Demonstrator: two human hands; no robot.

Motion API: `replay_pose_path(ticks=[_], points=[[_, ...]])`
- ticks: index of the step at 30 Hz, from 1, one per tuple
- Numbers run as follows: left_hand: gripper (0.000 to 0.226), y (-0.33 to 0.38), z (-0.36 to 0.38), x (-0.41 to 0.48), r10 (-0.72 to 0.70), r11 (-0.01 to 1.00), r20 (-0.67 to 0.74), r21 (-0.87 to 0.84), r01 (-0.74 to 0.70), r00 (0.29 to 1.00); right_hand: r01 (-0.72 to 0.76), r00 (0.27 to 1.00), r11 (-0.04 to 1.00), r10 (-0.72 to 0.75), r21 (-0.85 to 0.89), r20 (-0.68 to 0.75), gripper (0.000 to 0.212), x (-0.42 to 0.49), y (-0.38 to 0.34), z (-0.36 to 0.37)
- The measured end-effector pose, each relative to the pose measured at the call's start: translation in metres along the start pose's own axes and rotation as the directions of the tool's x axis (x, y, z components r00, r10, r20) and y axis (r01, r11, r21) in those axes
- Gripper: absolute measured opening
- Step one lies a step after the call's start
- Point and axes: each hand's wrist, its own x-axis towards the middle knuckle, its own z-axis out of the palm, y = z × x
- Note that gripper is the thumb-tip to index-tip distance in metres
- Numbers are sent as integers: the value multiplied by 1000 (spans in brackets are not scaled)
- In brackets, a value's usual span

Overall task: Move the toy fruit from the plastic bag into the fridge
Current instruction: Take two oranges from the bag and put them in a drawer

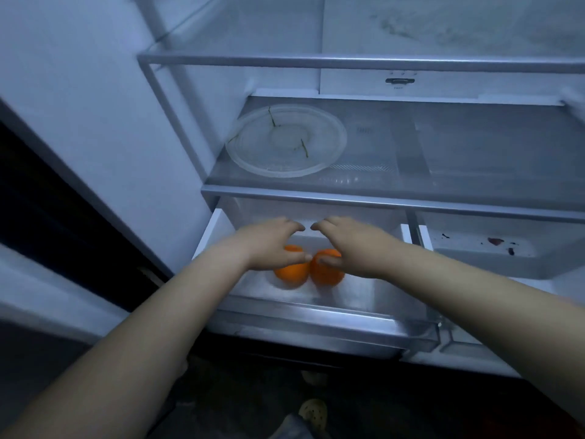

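Hands reach side by side into the left drawer (316, 315) at the bottom of the open fridge (411, 26), bare forearms coming in from the near edge. Two toy fruits lie on the drawer floor, touching each other: the left toy orange (291, 274) and the right toy orange (327, 275). The left hand (269, 242) arches over the left toy orange, fingers loosely bent and spread toward the far wall of the drawer, thumb lying at the fruit's upper right side; the fingers do not wrap it. The right hand (351, 245) mirrors it over the right toy orange, fingers slack and reaching far, thumb resting on top of the fruit. Whether either palm presses on its fruit cannot be told. The fingertips of the two hands nearly meet at the far side.

Above the drawer runs a glass shelf (443, 160) with a round clear plate (286, 141) on its left part. To the right sits a second drawer (493, 264), its floor marked with dark red spots (495, 241)
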Motion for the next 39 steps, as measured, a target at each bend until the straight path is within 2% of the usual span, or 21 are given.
replay_pose_path(ticks=[5, 9, 13, 17, 22, 25, 31, 35, 39], points=[[61, 35, -25, -65, -23, 994, -287, 96, 52, 958, 91, 978, 996, -90, -4, -190, 61, -43, -14, -36], [72, 71, -29, -119, -32, 979, -535, 154, 134, 845, 170, 926, 985, -161, -2, -342, 58, -81, -30, -49], [73, 107, -2, -173, -100, 962, -652, 129, 240, 752, 259, 858, 966, -224, 13, -463, 54, -126, -49, -43], [72, 136, 37, -226, -218, 940, -648, 63, 336, 730, 331, 839, 943, -274, 40, -470, 52, -168, -72, -19], [73, 157, 70, -293, -341, 891, -617, 29, 454, 709, 374, 835, 927, -345, -19, -429, 55, -209, -112, 5], [76, 161, 80, -335, -409, 852, -614, 6, 523, 675, 443, 807, 896, -419, -43, -417, 56, -220, -145, 4], [66, 152, 97, -423, -547, 750, -634, -81, 656, 547, 616, 713, 786, -587, -57, -384, 58, -229, -235, -9], [62, 140, 123, -491, -650, 625, -648, -157, 765, 397, 725, 649, 688, -699, -34, -299, 60, -234, -311, 5], [66, 122, 154, -567, -747, 481, -615, -238, 844, 253, 832, 540, 554, -812, -6, -222, 59, -239, -393, 26]])
